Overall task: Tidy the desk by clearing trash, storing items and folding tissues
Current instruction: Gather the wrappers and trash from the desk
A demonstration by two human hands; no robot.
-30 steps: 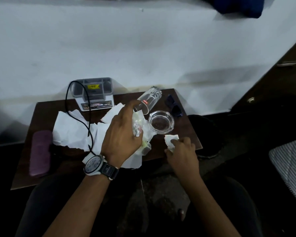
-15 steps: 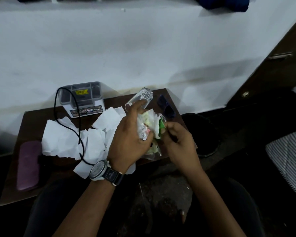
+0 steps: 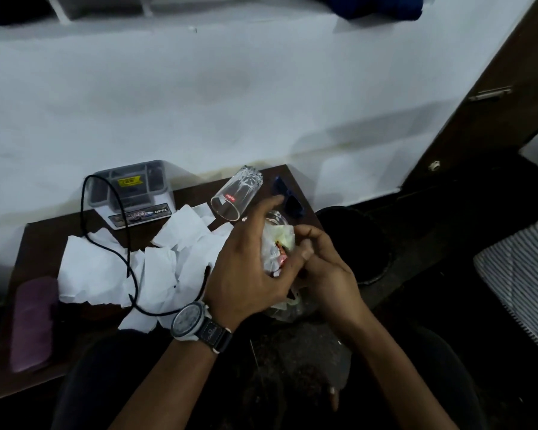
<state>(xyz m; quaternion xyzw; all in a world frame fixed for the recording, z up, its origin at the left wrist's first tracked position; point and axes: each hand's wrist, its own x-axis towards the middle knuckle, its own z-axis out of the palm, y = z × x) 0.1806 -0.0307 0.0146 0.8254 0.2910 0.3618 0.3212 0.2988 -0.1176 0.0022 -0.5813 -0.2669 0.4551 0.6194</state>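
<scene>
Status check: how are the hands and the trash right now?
Left hand grips wrapper bundle; right hand pinches it too. Tissues unfolded, cable lying across them. Tipped glass just behind hands.

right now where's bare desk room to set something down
Bare wood left of the grey plastic organiser, and near the front edge between the purple case and the white tissues. Crowded at right around the clear glass tumbler.

A case (image 3: 31, 324) lies left on the table (image 3: 44, 240), tissues (image 3: 87, 274) right of it, an organizer (image 3: 131, 193) behind them, a glass (image 3: 236, 193) to its right, and a bin (image 3: 348, 237) past the table's right edge.
</scene>
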